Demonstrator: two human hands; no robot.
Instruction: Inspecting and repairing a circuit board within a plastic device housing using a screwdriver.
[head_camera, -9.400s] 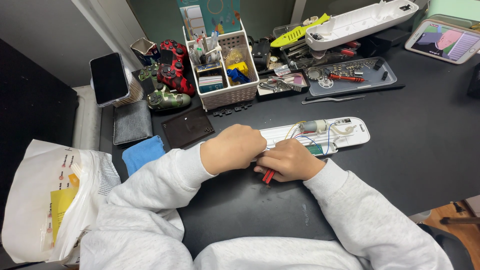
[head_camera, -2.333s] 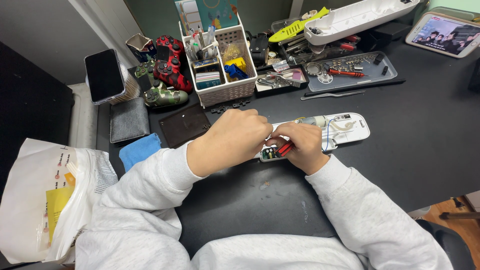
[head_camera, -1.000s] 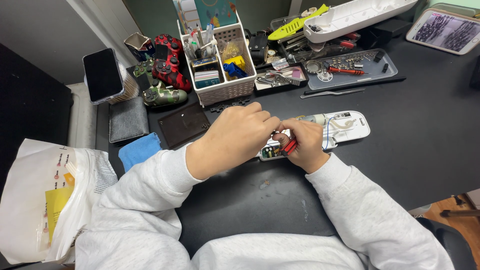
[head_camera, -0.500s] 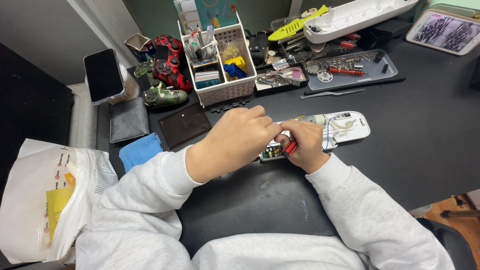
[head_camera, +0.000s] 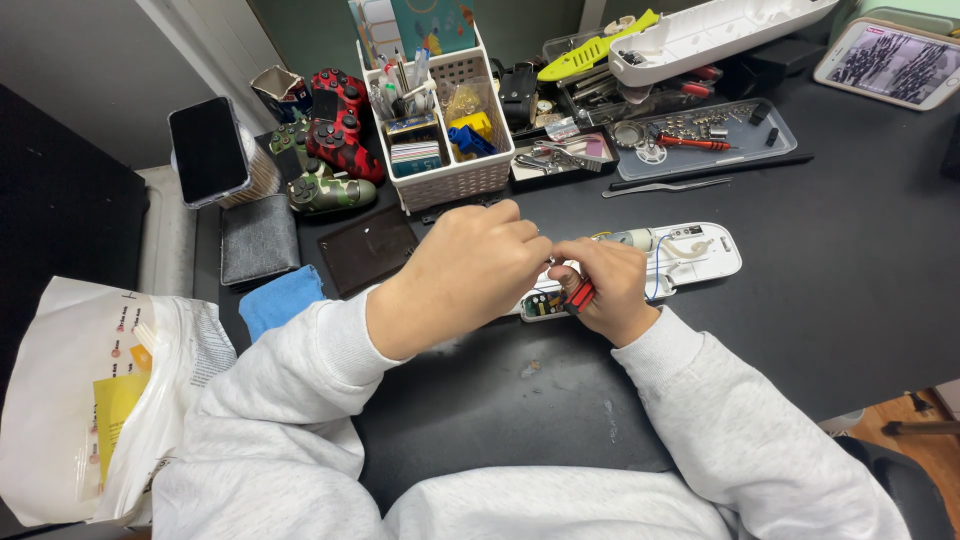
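The opened white device (head_camera: 690, 255) lies on the black desk (head_camera: 850, 290), stretching from under my hands toward three o'clock. My left hand (head_camera: 465, 275) sits at its nine o'clock end, fingers bunched together over the circuit board (head_camera: 543, 303); what they pinch I cannot tell. My right hand (head_camera: 605, 285), just beside it, grips a red-handled screwdriver (head_camera: 579, 294). Compared with half a second ago, both hands have barely shifted.
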